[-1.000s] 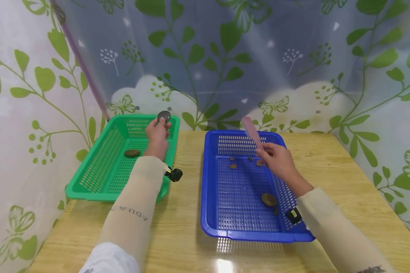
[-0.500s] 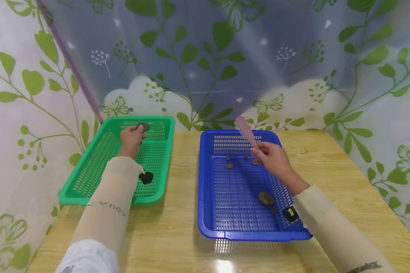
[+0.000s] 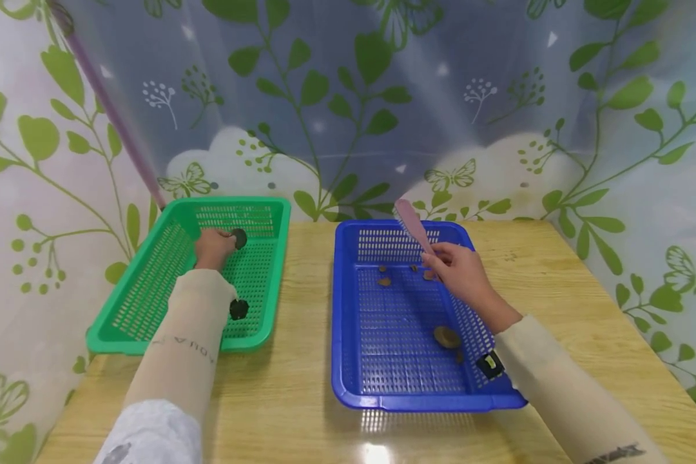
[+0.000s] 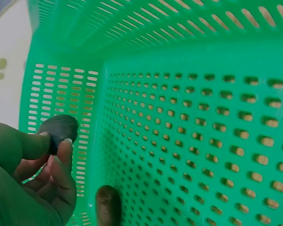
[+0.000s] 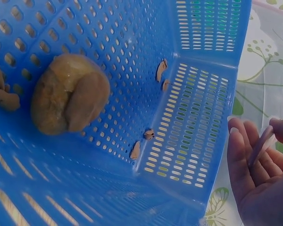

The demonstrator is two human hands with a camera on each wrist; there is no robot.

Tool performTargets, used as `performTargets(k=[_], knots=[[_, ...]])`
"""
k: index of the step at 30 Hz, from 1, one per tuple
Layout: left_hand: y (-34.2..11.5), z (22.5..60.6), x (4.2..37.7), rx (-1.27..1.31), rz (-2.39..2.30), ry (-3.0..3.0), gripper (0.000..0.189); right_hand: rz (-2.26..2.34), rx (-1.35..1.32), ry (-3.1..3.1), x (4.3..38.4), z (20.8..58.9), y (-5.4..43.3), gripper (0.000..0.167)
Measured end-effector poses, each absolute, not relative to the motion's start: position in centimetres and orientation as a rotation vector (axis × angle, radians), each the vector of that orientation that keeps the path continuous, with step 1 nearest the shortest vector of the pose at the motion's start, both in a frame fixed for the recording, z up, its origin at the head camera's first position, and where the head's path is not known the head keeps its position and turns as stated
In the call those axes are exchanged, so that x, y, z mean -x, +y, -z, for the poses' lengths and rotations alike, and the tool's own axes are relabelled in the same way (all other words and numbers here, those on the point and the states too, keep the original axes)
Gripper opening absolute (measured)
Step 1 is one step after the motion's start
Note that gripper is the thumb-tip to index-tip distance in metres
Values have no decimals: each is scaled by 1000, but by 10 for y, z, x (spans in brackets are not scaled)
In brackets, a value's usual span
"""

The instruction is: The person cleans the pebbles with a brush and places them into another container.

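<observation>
Inside the green basket (image 3: 267, 258), my left hand (image 3: 213, 248) pinches a smooth dark stone (image 4: 60, 128) between thumb and fingers, near the far wall. A brown oval stone (image 4: 108, 205) lies on that basket's floor; in the head view the left hand and arm hide it. My right hand (image 3: 463, 267) grips the handle of a pink brush (image 3: 413, 225), its pale bristles facing left, raised over the far right part of the blue basket (image 3: 423, 403). Low in the blue basket sits a brown stone (image 5: 70, 94) with a mud-coloured patch on it.
Small brown clay-like bits (image 5: 136, 149) lie near the blue basket's far end, and another lump (image 5: 4, 92) beside the stone. Both baskets stand on a wooden table (image 3: 307, 309), with a strip of tabletop between them. A leaf-patterned curtain (image 3: 325, 129) hangs behind.
My left hand has carried the dark stone from above the green basket's right far rim leftward and down into it. The right hand holds the brush much as before. The view has shifted slightly.
</observation>
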State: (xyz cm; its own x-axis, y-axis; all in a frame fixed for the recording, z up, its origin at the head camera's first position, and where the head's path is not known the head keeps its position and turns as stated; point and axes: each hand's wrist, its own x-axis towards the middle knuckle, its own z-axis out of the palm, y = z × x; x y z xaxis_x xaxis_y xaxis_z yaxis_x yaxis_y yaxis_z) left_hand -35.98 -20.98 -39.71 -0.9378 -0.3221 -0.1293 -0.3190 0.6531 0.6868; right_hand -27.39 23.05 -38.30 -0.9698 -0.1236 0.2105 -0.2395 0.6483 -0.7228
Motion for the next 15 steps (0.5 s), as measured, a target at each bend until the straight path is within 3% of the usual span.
performTargets(k=[10, 15], knots=[[-209, 404, 357, -622, 965, -2973, 17, -1282, -314, -2717, 274, 383, 230, 34], [-212, 411, 362, -677, 951, -2963, 44, -1272, -299, -2734, 274, 383, 230, 36]])
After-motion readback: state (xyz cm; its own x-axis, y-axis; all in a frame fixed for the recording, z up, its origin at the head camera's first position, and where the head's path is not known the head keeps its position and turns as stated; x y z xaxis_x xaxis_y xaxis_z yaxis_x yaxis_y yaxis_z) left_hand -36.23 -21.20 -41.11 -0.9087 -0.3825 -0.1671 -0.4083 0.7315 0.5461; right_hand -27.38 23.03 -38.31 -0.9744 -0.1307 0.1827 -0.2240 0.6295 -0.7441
